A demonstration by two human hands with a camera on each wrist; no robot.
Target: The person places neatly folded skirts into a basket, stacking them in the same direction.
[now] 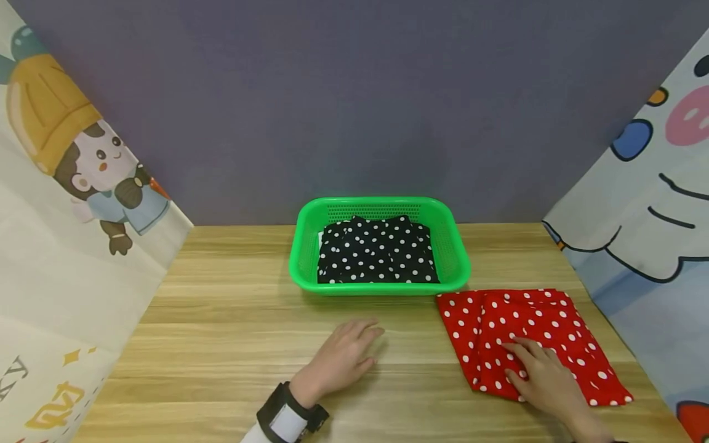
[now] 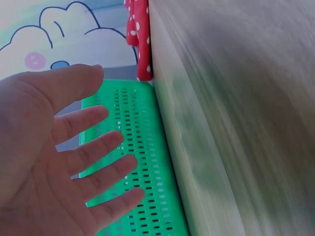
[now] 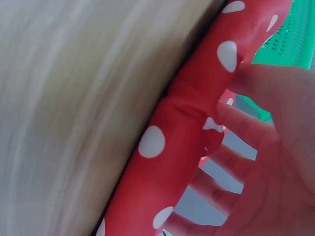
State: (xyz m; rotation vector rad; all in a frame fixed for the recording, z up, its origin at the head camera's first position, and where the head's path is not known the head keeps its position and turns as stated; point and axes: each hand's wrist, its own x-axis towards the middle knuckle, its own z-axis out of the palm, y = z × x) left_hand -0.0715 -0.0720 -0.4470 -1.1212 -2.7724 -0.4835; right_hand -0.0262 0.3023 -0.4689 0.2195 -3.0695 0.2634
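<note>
A folded red cloth with white polka dots (image 1: pixel 554 320) lies on the right side of the table. My right hand (image 1: pixel 548 383) rests on its near part, fingers spread and relaxed. In the right wrist view, the fingertips and thumb touch the thick folded edge of the red cloth (image 3: pixel 162 142). My left hand (image 1: pixel 339 357) holds nothing and hovers over the middle of the table, its fingers loosely extended in the left wrist view. Beyond it stands a green plastic basket (image 1: pixel 382 288), holding a folded black cloth with white dots (image 1: pixel 376 252).
The wooden table (image 1: pixel 221 320) meets a grey wall (image 1: pixel 354 111) at the back. Printed cartoon panels flank it, with a capped figure on the left panel (image 1: pixel 55 277). The red cloth's back left corner lies right by the basket's front right corner.
</note>
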